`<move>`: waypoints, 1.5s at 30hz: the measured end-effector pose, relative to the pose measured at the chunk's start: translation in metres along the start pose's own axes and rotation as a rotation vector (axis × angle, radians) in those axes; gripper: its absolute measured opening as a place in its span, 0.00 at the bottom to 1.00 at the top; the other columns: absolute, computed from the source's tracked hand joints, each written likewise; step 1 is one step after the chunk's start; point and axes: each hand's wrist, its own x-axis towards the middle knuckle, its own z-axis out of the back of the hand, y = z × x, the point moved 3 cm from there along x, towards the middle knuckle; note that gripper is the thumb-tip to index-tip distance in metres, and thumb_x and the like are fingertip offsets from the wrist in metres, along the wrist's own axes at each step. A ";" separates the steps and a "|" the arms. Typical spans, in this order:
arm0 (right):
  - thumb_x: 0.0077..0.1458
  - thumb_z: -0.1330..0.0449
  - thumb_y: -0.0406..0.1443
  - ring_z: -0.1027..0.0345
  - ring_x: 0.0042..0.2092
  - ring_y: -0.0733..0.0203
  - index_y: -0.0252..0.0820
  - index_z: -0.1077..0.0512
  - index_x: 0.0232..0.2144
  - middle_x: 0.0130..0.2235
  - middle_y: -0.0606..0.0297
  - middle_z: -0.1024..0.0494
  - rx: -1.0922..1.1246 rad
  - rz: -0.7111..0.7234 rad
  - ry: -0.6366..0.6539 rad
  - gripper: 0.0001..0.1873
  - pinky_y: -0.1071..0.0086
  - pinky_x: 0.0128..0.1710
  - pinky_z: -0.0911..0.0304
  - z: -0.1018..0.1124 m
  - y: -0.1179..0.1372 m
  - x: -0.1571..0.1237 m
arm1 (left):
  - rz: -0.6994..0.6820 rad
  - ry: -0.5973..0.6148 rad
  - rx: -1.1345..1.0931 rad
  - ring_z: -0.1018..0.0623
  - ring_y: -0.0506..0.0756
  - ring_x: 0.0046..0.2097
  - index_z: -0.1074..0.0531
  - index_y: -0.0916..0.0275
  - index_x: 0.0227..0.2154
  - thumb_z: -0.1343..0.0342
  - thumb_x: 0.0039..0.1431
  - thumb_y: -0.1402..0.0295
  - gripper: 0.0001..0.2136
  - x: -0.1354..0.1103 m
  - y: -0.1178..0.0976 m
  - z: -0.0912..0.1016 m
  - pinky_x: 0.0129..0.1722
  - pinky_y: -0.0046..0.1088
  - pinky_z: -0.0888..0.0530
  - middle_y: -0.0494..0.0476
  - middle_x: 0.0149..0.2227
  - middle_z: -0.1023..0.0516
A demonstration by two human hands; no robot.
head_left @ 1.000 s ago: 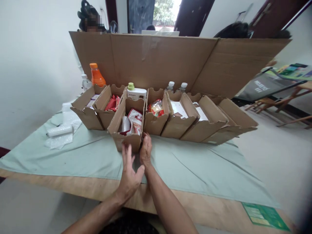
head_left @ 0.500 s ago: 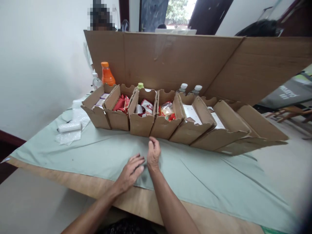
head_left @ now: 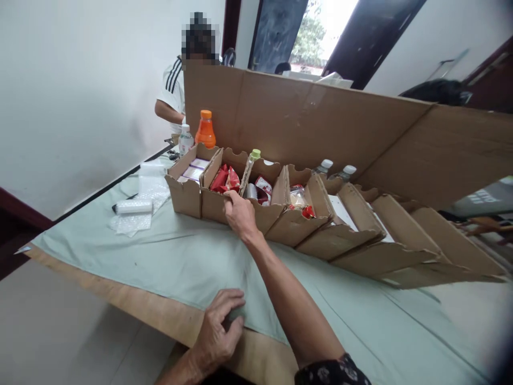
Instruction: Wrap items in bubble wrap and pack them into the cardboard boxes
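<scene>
A row of several open cardboard boxes [head_left: 187, 193] stands on a pale green cloth [head_left: 184, 262]. The boxes hold white packets, red packets [head_left: 223, 178] and snack bags [head_left: 298, 198]. My right hand [head_left: 239, 214] reaches forward, its fingers hooked over the front rim where the second and third boxes meet. My left hand [head_left: 220, 327] rests near the table's front edge, on the cloth, fingers slightly bent and holding nothing.
A tall cardboard wall [head_left: 320, 123] stands behind the boxes. An orange bottle [head_left: 206, 131], a clear bottle [head_left: 185, 140], a green-capped bottle [head_left: 254, 155] and two water bottles [head_left: 325, 166] stand at the back. Rolled bubble wrap [head_left: 134, 206] lies at the left. A person [head_left: 172, 91] sits behind.
The third box went back into the row. My right hand then reached forward onto the box rims, and my left hand drew back to the table's edge. The view swung left.
</scene>
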 end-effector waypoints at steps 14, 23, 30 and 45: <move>0.61 0.43 0.29 0.17 0.38 0.61 0.45 0.20 0.43 0.39 0.65 0.13 0.299 0.313 -0.156 0.13 0.71 0.41 0.25 0.068 -0.052 -0.210 | 0.376 -0.481 0.033 0.26 0.65 0.61 0.34 0.56 0.64 0.37 0.60 0.59 0.29 -0.027 0.016 0.115 0.60 0.44 0.27 0.64 0.65 0.30; 0.61 0.36 0.47 0.23 0.55 0.48 0.47 0.42 0.71 0.63 0.50 0.26 0.444 -0.062 -0.179 0.41 0.57 0.51 0.24 0.083 -0.149 -0.304 | 0.371 -0.157 -0.100 0.34 0.69 0.69 0.44 0.52 0.70 0.34 0.56 0.58 0.41 -0.011 -0.003 0.084 0.69 0.51 0.38 0.65 0.70 0.38; 0.56 0.34 0.51 0.29 0.58 0.39 0.41 0.29 0.60 0.56 0.49 0.22 0.330 -0.151 -0.160 0.34 0.45 0.56 0.30 0.031 -0.130 -0.295 | 0.399 0.007 -0.123 0.34 0.67 0.69 0.38 0.56 0.65 0.36 0.56 0.61 0.33 0.017 -0.012 0.071 0.70 0.49 0.40 0.63 0.66 0.33; 0.59 0.41 0.50 0.25 0.53 0.45 0.37 0.30 0.58 0.55 0.46 0.21 0.298 -0.318 -0.360 0.31 0.47 0.55 0.30 0.016 -0.229 -0.264 | 0.407 0.126 0.094 0.33 0.67 0.69 0.43 0.62 0.70 0.40 0.59 0.62 0.37 0.032 0.029 0.011 0.69 0.52 0.38 0.71 0.68 0.34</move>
